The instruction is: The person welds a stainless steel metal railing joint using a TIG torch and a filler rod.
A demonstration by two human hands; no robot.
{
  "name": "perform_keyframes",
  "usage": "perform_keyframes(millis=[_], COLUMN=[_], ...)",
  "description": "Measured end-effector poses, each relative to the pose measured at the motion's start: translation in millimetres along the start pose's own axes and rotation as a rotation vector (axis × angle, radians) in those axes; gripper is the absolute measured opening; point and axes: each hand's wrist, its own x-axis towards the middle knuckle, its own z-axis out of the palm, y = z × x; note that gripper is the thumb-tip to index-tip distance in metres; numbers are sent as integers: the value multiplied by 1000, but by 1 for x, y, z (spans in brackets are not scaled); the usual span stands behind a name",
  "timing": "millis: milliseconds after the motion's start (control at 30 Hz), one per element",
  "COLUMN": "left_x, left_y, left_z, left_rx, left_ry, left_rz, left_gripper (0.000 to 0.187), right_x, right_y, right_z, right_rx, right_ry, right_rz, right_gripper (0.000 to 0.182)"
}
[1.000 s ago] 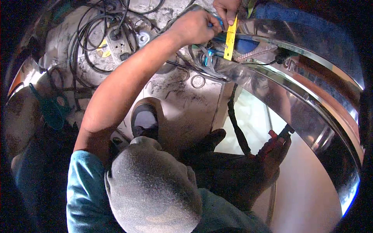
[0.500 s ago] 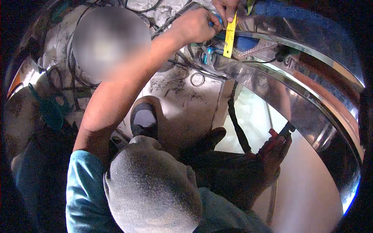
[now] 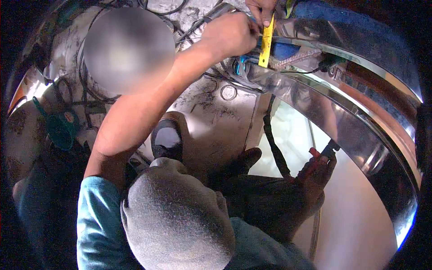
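Note:
My left hand [image 3: 231,33] is closed beside the curved metal strips [image 3: 306,87]. A small blue thing showed between its fingers before; the fingers now hide most of what they hold. Another person's hand [image 3: 262,10] holds a yellow strip like a ruler [image 3: 266,45] upright across the ends of the strips, right by my left hand. Lower on the right, my right hand [image 3: 320,173] grips a red-and-black hand tool [image 3: 314,157]. A dark, thick cable [image 3: 273,146] runs down to it. The tool's black tip lies near the lower strip's edge.
Tangled cables [image 3: 216,72] lie on the stained floor [image 3: 211,108]. My shoe [image 3: 167,138] stands on it. Grey cloth [image 3: 180,211] fills the bottom centre. A white panel [image 3: 288,135] lies below the strips. A green-handled tool [image 3: 58,128] is at left.
My left hand has turned and shifted slightly right and down, so the blue thing in its fingers is mostly hidden. My right hand and the yellow strip stay nearly in place.

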Motion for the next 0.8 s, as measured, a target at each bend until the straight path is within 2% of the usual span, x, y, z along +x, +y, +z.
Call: perform_keyframes(millis=[267,367,467,600,633,733,800], left_x=[-4,12,16,-20,-29,-65,-98], left_y=[25,-9,-50,-46,-51,-51,-32], left_z=[-5,-9,-10,-26,-20,-22,-28], left_rx=[131,-263,-515,-398,-489,-407,-152], left_ry=[10,-103,-128,-142,-56,-173,-93], left_rz=[1,92,-2,-110,-62,-126,-15], left_gripper=[26,25,24,23,21,19,15], right_x=[-4,-4,-4,-2,-3,-3,-3], right_y=[-1,0,0,-2,-2,-2,-3], right_z=[1,1,2,1,1,0,1], right_rx=[4,6,14,11,10,14,21], right_ry=[4,1,6,5,6,8,6], right_rz=[-2,-6,-8,-5,-5,-6,-8], right_gripper=[39,38,38,38,38,38,38])
